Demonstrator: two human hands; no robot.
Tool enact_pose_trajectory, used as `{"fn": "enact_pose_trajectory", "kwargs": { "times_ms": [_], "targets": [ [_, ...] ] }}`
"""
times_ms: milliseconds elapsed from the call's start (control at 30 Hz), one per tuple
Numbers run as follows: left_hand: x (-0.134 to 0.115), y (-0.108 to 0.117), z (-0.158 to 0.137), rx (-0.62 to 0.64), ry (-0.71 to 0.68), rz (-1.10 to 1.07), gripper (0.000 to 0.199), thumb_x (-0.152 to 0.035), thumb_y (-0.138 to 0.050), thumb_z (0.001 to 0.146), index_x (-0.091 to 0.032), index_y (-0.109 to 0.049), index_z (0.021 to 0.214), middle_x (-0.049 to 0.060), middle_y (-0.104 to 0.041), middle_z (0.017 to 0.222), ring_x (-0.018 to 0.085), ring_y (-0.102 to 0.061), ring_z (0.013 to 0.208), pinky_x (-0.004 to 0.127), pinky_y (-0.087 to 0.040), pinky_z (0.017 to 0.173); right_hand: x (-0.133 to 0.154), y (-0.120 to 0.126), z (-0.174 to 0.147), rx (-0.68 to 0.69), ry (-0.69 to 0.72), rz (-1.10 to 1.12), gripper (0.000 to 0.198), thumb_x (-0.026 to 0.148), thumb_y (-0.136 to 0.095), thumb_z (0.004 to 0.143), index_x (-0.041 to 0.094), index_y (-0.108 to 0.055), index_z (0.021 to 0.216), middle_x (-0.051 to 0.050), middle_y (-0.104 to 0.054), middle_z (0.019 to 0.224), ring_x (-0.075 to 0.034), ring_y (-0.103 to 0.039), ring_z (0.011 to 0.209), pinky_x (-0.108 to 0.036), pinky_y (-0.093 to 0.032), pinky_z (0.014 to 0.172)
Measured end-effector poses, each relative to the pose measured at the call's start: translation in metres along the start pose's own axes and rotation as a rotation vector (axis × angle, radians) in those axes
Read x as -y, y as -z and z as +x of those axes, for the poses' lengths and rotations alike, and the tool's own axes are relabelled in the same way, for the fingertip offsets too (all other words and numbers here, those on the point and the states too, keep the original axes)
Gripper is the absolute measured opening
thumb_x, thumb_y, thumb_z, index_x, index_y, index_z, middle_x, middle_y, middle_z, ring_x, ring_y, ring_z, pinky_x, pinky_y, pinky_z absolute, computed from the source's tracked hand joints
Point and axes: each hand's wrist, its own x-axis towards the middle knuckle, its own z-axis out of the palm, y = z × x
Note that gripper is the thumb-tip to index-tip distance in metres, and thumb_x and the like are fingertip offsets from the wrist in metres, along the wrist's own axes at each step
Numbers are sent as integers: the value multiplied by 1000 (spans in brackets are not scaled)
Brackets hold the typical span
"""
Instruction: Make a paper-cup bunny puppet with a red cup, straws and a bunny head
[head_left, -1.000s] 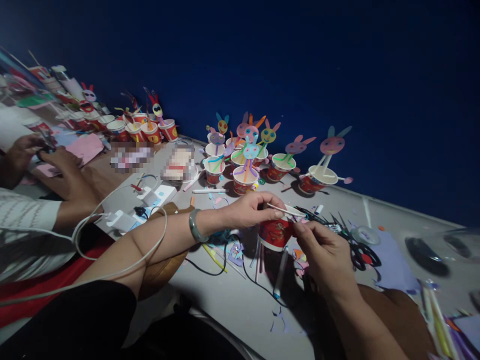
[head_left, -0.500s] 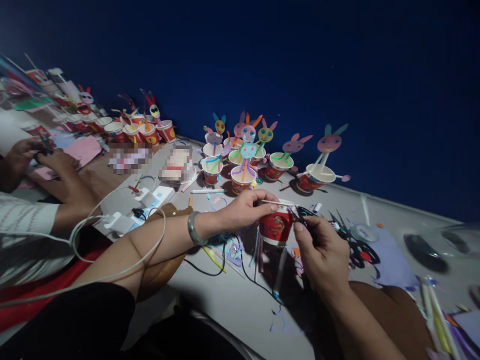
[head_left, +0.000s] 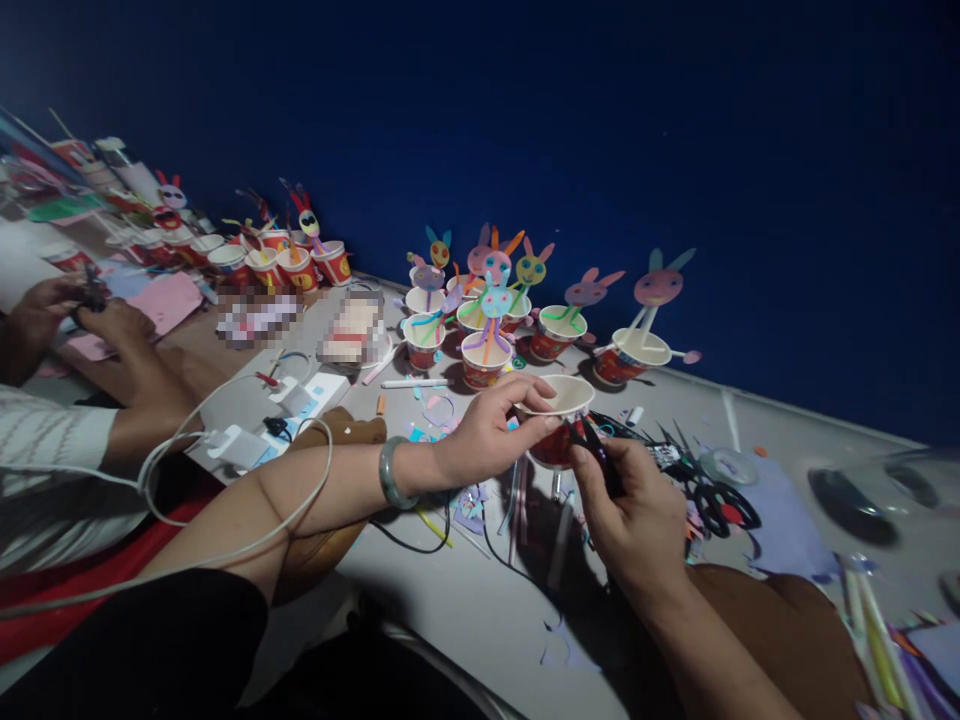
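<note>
A red paper cup (head_left: 551,452) with a white rim is held above the table, its round mouth tipped so the inside shows. Thumb and fingers of my left hand (head_left: 495,435) pinch its rim on the left side. My right hand (head_left: 637,510) is closed around dark-handled scissors (head_left: 595,447), whose tip is at the near right part of the cup's rim. Whether the blades are cutting into the rim is too small to tell. Below the cup lie several straws (head_left: 517,500) and paper scraps (head_left: 470,508).
Cups with paper rabbit figures, one a blue-faced rabbit cup (head_left: 486,360), stand along the dark blue wall (head_left: 600,130). More black scissors (head_left: 724,508) and a tape roll (head_left: 727,465) lie at right. A power strip (head_left: 319,400) with cables is at left, near a co-worker's hands (head_left: 120,320).
The cup has tipped so its mouth now shows as an oval instead of edge-on. My left fingers have spread along the rim, and the scissors have shifted slightly left and down.
</note>
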Motion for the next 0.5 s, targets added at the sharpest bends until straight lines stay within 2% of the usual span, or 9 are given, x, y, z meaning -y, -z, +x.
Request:
{"fn": "enact_pose_trajectory", "kwargs": {
  "times_ms": [300, 500],
  "targets": [
    [-2, 1, -4, -17, -112, 109, 12, -27, -66, 88, -18, -60, 84, 11, -64, 114, 19, -60, 113, 41, -46, 106, 2, -4, -4, 45, -79, 151, 22, 41, -55, 96, 21, -59, 89, 1, -64, 67, -13, -54, 54, -25, -41, 53],
    [-1, -1, -7, -17, -78, 108, 13, -28, -67, 88, -18, -61, 84, 11, -60, 116, 20, -58, 118, 39, -47, 106, 2, -4, -3, 14, -72, 97, 22, 41, -56, 96, 21, -59, 90, 1, -63, 67, -13, -55, 54, -25, -41, 53]
  ]
}}
